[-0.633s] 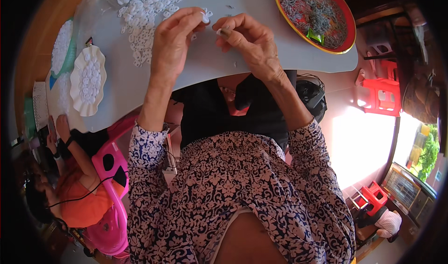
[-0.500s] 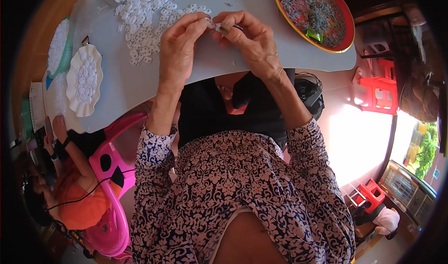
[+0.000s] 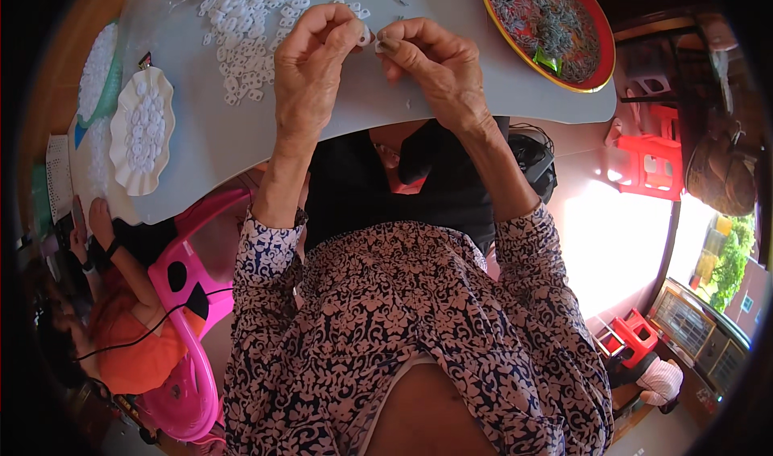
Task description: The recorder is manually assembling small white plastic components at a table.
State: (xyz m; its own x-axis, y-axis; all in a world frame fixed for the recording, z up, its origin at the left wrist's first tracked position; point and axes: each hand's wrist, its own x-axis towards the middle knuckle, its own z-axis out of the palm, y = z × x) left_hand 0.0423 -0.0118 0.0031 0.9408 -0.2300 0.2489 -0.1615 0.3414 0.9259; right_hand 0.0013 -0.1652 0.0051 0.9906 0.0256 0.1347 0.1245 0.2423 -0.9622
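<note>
Both my hands are raised over the near edge of the grey table. My left hand [image 3: 310, 73] pinches a small white plastic piece [image 3: 365, 36] between thumb and fingertips. Just across a narrow gap, my right hand [image 3: 443, 69] has its thumb pressed against its forefinger; what lies in that pinch is too small to make out. Beyond my left hand spreads a loose pile of small white plastic pieces [image 3: 248, 25] with holes. At the far right stands a round red tray [image 3: 600, 73] with a yellow rim, filled with small grey metal parts [image 3: 547, 17].
On the left, a cream wavy-edged dish [image 3: 125, 162] holds white pieces, beside a green basket [image 3: 113, 81] of more. A person in orange [image 3: 145, 351] sits by a pink chair [image 3: 181, 275], one hand at the table. Red stools [image 3: 648, 166] stand on the right.
My hands have drawn slightly apart at the fingertips, which were touching around the white piece. That piece now stays in my left hand's pinch.
</note>
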